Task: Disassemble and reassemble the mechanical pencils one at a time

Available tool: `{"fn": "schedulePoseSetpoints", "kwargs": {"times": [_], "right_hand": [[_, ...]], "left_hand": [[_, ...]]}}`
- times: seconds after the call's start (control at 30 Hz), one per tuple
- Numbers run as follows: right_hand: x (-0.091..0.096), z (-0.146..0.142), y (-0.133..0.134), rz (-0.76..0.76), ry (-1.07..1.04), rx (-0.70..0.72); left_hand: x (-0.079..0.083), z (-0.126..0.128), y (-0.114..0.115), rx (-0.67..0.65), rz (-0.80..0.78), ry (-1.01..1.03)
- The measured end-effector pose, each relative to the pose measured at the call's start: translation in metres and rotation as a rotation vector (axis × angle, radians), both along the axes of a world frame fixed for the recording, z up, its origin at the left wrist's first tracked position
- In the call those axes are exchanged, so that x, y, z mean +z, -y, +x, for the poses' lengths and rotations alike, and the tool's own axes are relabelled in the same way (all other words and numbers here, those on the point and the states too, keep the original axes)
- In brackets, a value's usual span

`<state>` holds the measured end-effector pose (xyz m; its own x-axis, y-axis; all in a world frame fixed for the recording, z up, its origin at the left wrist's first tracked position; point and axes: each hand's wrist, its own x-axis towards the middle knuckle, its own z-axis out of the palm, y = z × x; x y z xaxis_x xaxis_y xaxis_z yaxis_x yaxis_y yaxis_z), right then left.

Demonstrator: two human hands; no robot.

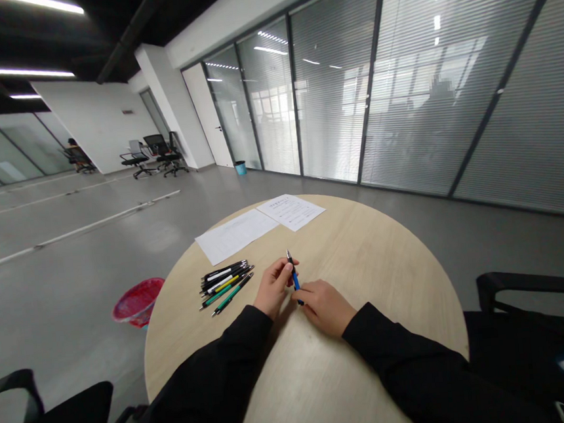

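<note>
A blue pen [294, 275] stands nearly upright over a round light-wood table [381, 275]. My left hand [273, 286] pinches its upper half with closed fingers. My right hand [324, 306] is closed on its lower end, close to the tabletop. Both sleeves are black. Just left of my left hand lies a small heap of several pens [226, 283], black, green and yellow.
Two printed paper sheets [262, 224] lie at the table's far edge. A red basket [137, 302] stands on the floor to the left. Black chairs [533, 321] flank the table on both sides. Glass partitions with blinds run along the right; office chairs stand far back.
</note>
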<state>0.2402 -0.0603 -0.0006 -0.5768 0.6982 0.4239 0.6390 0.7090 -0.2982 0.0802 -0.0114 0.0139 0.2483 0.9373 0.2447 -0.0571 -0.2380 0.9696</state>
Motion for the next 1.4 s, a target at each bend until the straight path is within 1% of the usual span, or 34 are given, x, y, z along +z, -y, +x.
{"fn": "schedulePoseSetpoints", "kwargs": {"times": [0.13, 0.27, 0.53, 0.63, 0.8, 1.07, 1.23, 1.4], "right_hand": [[-0.001, 0.000, -0.001, -0.015, 0.023, -0.015], [-0.003, 0.000, -0.002, -0.038, 0.040, -0.053], [-0.007, 0.007, -0.008, -0.087, 0.001, -0.097], [-0.006, 0.010, -0.010, -0.114, -0.028, -0.146], [-0.008, 0.019, -0.018, -0.180, -0.143, -0.250], [-0.009, 0.033, -0.029, -0.121, -0.101, -0.322], [-0.009, 0.040, -0.032, -0.112, -0.082, -0.347], [-0.007, 0.062, -0.039, -0.127, -0.038, -0.429]], "left_hand": [[-0.002, 0.000, -0.002, 0.016, -0.006, 0.009], [-0.006, -0.001, -0.005, 0.061, -0.014, 0.023], [-0.016, -0.009, -0.017, 0.143, -0.029, 0.014], [-0.017, -0.011, -0.019, 0.159, -0.045, 0.020], [-0.014, -0.009, -0.017, 0.161, -0.084, 0.047], [-0.013, -0.007, -0.014, 0.136, -0.136, 0.046], [-0.018, -0.010, -0.016, 0.172, -0.155, 0.033], [-0.022, -0.012, -0.019, 0.210, -0.124, -0.031]]}}
